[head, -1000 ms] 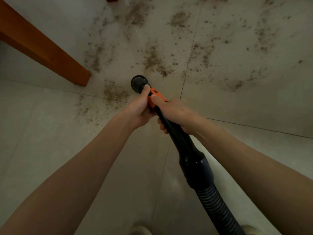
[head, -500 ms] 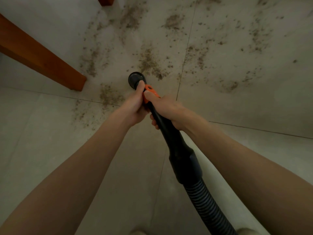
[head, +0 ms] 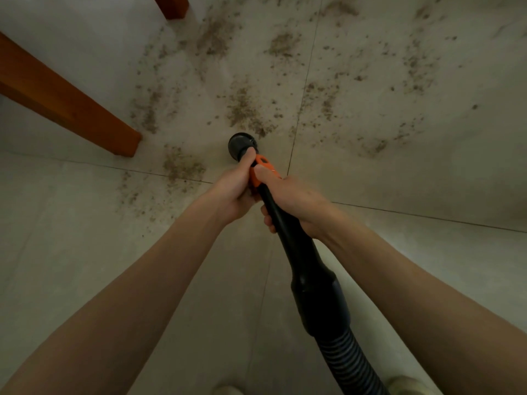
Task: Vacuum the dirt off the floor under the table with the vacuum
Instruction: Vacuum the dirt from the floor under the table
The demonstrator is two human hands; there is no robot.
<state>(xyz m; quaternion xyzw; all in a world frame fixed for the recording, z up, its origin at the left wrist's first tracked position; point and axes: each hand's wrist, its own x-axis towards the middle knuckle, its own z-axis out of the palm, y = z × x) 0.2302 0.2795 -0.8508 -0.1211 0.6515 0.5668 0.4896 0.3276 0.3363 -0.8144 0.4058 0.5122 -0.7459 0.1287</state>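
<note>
I hold a black vacuum wand (head: pixel 288 238) with an orange collar (head: pixel 263 169) in both hands. My left hand (head: pixel 235 192) grips it just behind the round black nozzle (head: pixel 241 145); my right hand (head: pixel 293 201) wraps the tube slightly further back. The nozzle points down at the pale tiled floor, close to a dense brown dirt patch (head: pixel 245 109). Another dirt patch (head: pixel 181 165) lies left of the nozzle. Scattered dirt (head: pixel 413 64) spreads across the far tiles. The ribbed hose (head: pixel 348 363) runs off at the bottom.
An orange-brown wooden table leg (head: pixel 71 104) slants in from the left and meets the floor left of the nozzle. A second leg (head: pixel 174 5) stands at the top. My shoe tips (head: pixel 407 386) show at the bottom edge.
The nozzle has edged forward toward the central dirt patch, and the view has shifted so more of the far table leg shows. Both hands keep the same grip.
</note>
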